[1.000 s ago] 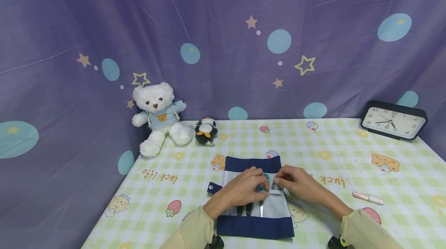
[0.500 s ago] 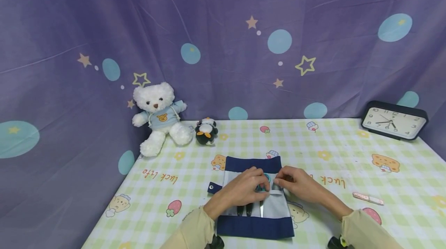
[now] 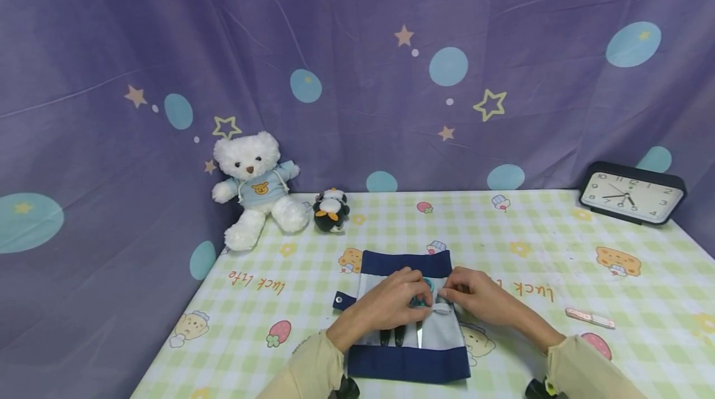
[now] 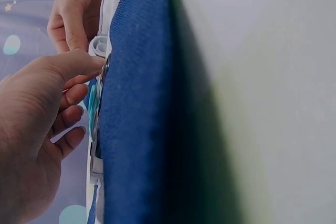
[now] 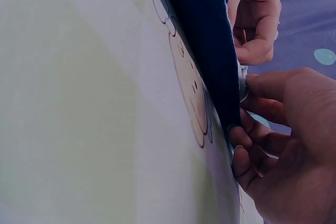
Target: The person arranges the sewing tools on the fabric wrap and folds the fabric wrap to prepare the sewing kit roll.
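Note:
A navy and grey fabric tool roll (image 3: pixel 410 365) lies unrolled on the table. Scissors with teal handles (image 3: pixel 429 285) and black-handled tools (image 3: pixel 399 336) are in it, partly hidden behind my left hand (image 3: pixel 393 303). At the right of the roll a white elastic band (image 3: pixel 442 309) bulges up as a rounded loop, which also shows in the left wrist view. My left thumb and fingertips pinch the band's left side, beside the scissors. My right hand (image 3: pixel 475 290) pinches the band at its far right side, thumb and forefinger together, with the other fingers at the roll's edge.
A pink and white stick-shaped item (image 3: pixel 589 318) lies to the right on the checked tablecloth (image 3: pixel 530 362). Behind, a white teddy bear (image 3: pixel 254 182) and a penguin toy (image 3: pixel 330 210) sit at the left. A black clock (image 3: pixel 631 193) stands at the back right.
The elastic band has risen from nearly flat to a rounded, open loop at my right fingertips. My left hand has stayed in place.

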Available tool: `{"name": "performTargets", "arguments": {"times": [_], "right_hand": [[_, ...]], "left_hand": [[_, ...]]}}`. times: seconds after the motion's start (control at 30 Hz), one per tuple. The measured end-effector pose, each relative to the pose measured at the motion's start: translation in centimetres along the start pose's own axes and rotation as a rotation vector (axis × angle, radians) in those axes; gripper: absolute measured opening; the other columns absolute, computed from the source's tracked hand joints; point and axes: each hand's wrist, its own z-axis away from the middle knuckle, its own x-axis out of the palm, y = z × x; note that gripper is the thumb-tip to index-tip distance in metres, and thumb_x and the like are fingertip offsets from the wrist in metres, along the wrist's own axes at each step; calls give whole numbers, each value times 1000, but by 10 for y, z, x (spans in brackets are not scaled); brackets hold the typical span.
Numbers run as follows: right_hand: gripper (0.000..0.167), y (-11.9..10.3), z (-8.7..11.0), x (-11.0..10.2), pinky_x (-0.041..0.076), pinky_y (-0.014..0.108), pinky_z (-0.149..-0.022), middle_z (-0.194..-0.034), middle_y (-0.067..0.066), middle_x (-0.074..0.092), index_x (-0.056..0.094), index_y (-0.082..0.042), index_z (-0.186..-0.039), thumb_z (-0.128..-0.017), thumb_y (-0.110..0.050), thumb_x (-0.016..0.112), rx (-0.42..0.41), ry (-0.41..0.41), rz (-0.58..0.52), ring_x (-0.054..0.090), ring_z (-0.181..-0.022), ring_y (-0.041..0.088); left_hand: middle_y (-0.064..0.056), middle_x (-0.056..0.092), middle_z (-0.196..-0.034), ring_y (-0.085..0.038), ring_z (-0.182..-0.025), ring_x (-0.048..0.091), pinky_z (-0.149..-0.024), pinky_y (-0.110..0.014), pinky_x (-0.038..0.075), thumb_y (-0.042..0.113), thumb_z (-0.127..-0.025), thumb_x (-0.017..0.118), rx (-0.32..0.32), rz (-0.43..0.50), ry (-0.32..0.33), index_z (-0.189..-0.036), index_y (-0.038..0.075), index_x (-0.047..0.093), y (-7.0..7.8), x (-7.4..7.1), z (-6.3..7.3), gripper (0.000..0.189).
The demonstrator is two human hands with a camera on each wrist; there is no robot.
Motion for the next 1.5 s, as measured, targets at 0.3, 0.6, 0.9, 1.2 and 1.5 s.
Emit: {"name": "performTargets", "arguments": {"times": [0.3, 0.6, 0.9, 1.2, 1.5], "right_hand": [[15, 1, 1, -1, 45, 26, -61, -81, -5, 55, 74, -17, -90, -103, -16, 66, -3, -25, -3, 48, -67, 8], [17, 0, 2, -3, 47, 27, -62, -87, -6, 60, 78, -19, -91, -103, -17, 66, 3, -48, -6, 52, -70, 9], [17, -1, 2, -4, 47, 27, -63, -90, -4, 61, 78, -20, -91, -103, -19, 66, 8, -66, -13, 53, -72, 10], [16, -1, 2, -3, 47, 27, -63, -88, -5, 60, 79, -19, -91, -102, -19, 67, -8, -66, -11, 53, -72, 9], [16, -1, 2, -3, 48, 27, -62, -88, -6, 60, 80, -19, -92, -102, -18, 68, -8, -73, -12, 53, -71, 9]], "left_hand": [[9, 59, -95, -3, -86, 46, -78, -12, 37, 24, -97, 75, -1, 2, -6, -99, 20, 75, 0, 0, 0, 4], [9, 58, -94, -3, -85, 45, -77, -12, 36, 23, -97, 75, -2, -5, -3, -99, 20, 75, 1, 0, 0, 5], [9, 59, -95, -3, -85, 45, -78, -11, 36, 24, -97, 75, 4, -6, 0, -100, 20, 75, 0, 0, 0, 5], [9, 58, -93, -3, -84, 44, -77, -12, 36, 25, -96, 76, 9, -10, 4, -99, 20, 76, -1, 0, 0, 5], [9, 58, -93, -3, -82, 43, -76, -12, 35, 24, -96, 76, 9, -6, -2, -98, 20, 76, -2, 0, 0, 5]]}}
